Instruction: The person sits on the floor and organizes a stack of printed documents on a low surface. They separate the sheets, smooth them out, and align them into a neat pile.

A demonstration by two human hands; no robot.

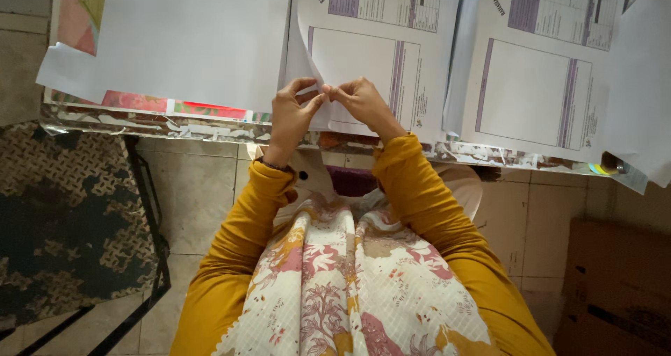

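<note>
Grip: left hand [290, 115] and right hand [360, 101] meet fingertip to fingertip at the near edge of a printed sheet [360, 62], both pinched narrow on the sheet's lower left corner, which curls up off the table [175, 127]. Thumb and forefinger of each hand closed on the paper (what else, if anything, sits between the fingertips is too small to tell).

The sheet lies at the middle of the table, white with a purple-bordered box and a table block printed above. Just beside it to the right, a second sheet of the same kind [538, 83]. To the left, a large blank white sheet [182, 41] overlaps a red patterned cover. Table edge worn and peeling.

Mustard sleeves [234, 258] run back to a floral garment. Tiled floor [192, 188] below; patterned chair seat [66, 216] at left, cardboard box [615, 286] at lower right.
</note>
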